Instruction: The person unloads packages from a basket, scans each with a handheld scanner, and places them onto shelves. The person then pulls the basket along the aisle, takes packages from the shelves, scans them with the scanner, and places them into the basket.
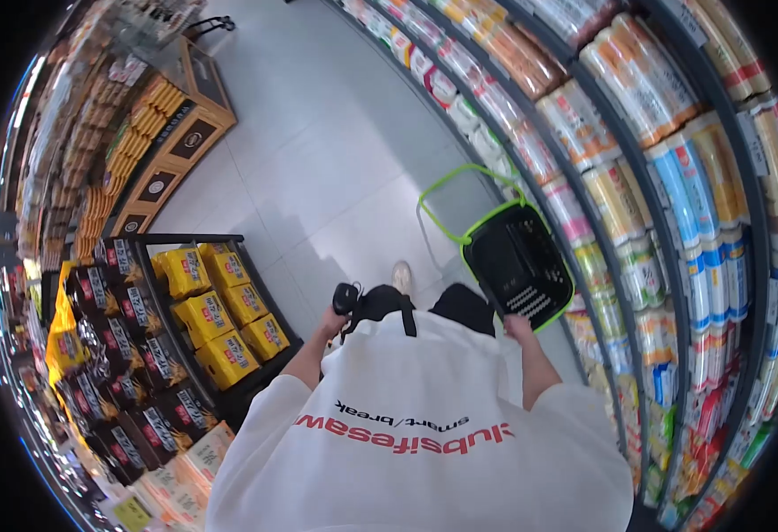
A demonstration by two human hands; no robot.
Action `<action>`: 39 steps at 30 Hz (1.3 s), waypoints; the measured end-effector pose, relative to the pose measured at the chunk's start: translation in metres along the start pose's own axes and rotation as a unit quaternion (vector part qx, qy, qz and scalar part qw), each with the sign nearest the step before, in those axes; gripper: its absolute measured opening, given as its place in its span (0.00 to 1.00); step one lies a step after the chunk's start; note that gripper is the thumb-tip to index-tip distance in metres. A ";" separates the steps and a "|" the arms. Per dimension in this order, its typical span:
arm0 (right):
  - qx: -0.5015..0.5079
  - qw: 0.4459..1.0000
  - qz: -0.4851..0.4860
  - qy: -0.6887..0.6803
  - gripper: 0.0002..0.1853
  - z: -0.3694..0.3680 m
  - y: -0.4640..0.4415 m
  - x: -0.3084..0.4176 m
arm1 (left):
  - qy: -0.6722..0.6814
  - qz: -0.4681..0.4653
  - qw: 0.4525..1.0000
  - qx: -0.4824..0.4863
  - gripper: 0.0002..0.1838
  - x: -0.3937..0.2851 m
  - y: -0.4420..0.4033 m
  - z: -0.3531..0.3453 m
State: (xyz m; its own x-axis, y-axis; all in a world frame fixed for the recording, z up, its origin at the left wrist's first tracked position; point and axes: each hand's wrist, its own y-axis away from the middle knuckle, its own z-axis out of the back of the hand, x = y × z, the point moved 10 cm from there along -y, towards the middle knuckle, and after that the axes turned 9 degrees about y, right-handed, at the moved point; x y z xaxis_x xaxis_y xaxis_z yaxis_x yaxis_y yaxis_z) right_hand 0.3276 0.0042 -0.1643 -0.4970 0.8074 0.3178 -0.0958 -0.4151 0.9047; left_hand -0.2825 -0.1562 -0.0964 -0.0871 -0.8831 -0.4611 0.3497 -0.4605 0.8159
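Note:
At the centre left, my left hand (332, 321) is closed around a small black object (345, 299), which looks like a device with a strap. My right hand (518, 328) is closed at the near edge of a black shopping basket (518, 264) with a green rim. The basket's green handle (424, 208) is swung out to the far left side. Inside the basket nothing but its slotted black bottom and walls can be made out. My white shirt and one light shoe (401, 277) show between the hands.
Shelves of packaged noodles (673, 191) run along the right. On the left stand a black rack (274, 341) with yellow packs (214, 321), dark packs (132, 372) and a wooden display stand (189, 133). Pale floor tiles (309, 133) stretch ahead.

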 end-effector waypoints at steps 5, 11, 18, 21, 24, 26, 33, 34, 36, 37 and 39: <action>0.004 0.999 0.034 0.040 0.13 -0.052 0.004 0.108 | -0.049 -0.019 0.999 -0.003 0.17 -0.051 0.000 0.053; -0.040 0.985 0.127 0.112 0.11 -0.079 -0.082 0.175 | -0.118 0.050 0.990 0.058 0.21 -0.065 -0.039 0.056; -0.119 0.858 0.248 0.435 0.19 -0.123 -0.142 0.320 | -0.035 0.040 0.999 -0.003 0.21 -0.179 -0.064 0.055; -0.099 0.838 0.216 0.492 0.28 -0.173 -0.208 0.323 | -0.056 0.023 0.998 -0.019 0.17 -0.220 -0.079 0.067; -0.029 0.824 0.081 0.561 0.37 -0.213 -0.277 0.281 | -0.034 0.031 0.999 -0.029 0.17 -0.241 -0.097 0.080; 0.129 0.830 -0.072 0.538 0.37 -0.234 -0.284 0.250 | -0.026 0.055 0.998 -0.034 0.16 -0.248 -0.106 0.093; 0.061 0.916 -0.066 0.392 0.33 -0.226 -0.281 0.267 | -0.068 0.041 0.997 -0.008 0.14 -0.217 -0.133 0.183; 0.031 0.910 -0.047 0.411 0.33 -0.221 -0.269 0.285 | -0.078 0.082 0.994 -0.006 0.15 -0.203 -0.139 0.205; -0.053 0.903 -0.028 0.426 0.29 -0.219 -0.249 0.305 | -0.067 0.060 0.996 -0.001 0.15 -0.204 -0.155 0.236; -0.092 0.904 -0.002 0.417 0.28 -0.219 -0.241 0.316 | -0.079 0.044 0.996 -0.002 0.14 -0.213 -0.165 0.249; -0.133 0.906 0.017 0.402 0.24 -0.227 -0.216 0.332 | -0.092 0.061 0.994 0.002 0.10 -0.247 -0.169 0.275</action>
State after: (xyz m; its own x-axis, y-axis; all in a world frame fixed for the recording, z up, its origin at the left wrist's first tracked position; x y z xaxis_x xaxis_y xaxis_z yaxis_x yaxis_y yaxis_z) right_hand -0.0123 0.2666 -0.3190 -0.9607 0.2704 -0.0625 -0.2204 -0.6063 0.7641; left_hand -0.5769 0.1149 -0.0249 -0.2124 -0.9341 -0.2870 0.3643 -0.3482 0.8637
